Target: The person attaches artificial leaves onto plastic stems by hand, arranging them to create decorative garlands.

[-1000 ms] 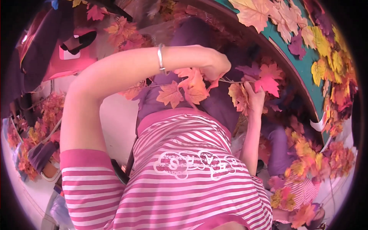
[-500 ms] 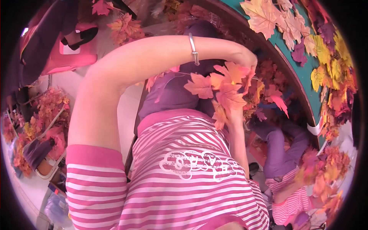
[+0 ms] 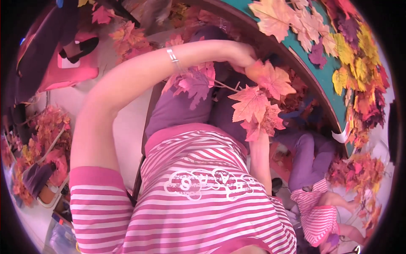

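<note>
A branch of artificial maple leaves, orange and pink, is held up over my lap. Its thin brown stem runs leftward to a pink-purple maple leaf above my thigh. My left hand, with a silver bracelet on its wrist, bends down at the branch's upper leaves. Its fingers look curled against them, partly covered by an orange leaf. From the lower right my right forearm rises to the lower leaves. Those leaves cover my right hand's fingers, so their grip cannot be made out.
A green table with a brown edge curves along the right, bearing yellow, red and pale maple leaves. Beyond my right arm sits another person in a striped shirt. More leaves are heaped at the left, near a pink stool.
My left hand has moved left along the branch. The leaves have turned, and the stem with the pink-purple leaf shows more clearly. The neighbour's leaf bunch has shifted.
</note>
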### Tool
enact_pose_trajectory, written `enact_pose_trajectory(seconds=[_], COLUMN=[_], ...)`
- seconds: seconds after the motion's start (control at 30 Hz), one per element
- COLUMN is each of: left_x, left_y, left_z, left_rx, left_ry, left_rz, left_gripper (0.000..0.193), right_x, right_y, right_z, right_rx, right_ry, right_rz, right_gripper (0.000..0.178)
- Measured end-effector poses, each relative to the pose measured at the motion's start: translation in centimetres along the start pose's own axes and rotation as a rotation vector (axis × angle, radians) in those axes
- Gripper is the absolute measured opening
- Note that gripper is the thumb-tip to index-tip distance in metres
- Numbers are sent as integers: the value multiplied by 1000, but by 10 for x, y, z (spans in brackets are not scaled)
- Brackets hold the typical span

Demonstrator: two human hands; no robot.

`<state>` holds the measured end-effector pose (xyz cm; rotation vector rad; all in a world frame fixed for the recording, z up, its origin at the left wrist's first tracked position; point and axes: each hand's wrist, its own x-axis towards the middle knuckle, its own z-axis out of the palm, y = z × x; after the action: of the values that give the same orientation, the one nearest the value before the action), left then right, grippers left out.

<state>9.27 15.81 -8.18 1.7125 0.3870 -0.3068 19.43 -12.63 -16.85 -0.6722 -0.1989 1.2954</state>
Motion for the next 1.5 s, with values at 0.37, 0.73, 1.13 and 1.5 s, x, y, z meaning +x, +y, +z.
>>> enact_pose_trajectory(seconds=[0.37, 0.73, 1.13, 1.5], left_x=[-105, -148, -136, -120], left_y=[-14, 41, 39, 34], left_z=[-12, 7, 69, 76], left_rx=[21, -231, -287, -17], left_ry=[-253, -515, -286, -126], left_rz=[-26, -143, -266, 61], left_gripper=[25, 26, 18, 22], right_x=[-17, 12, -7, -6], right_y=[-46, -18, -25, -27], right_z=[-55, 26, 86, 59], right_rx=[952, 468, 328, 455], right_ry=[127, -384, 279, 136], right_rz=[111, 76, -23, -19], right_gripper=[43, 33, 25, 25])
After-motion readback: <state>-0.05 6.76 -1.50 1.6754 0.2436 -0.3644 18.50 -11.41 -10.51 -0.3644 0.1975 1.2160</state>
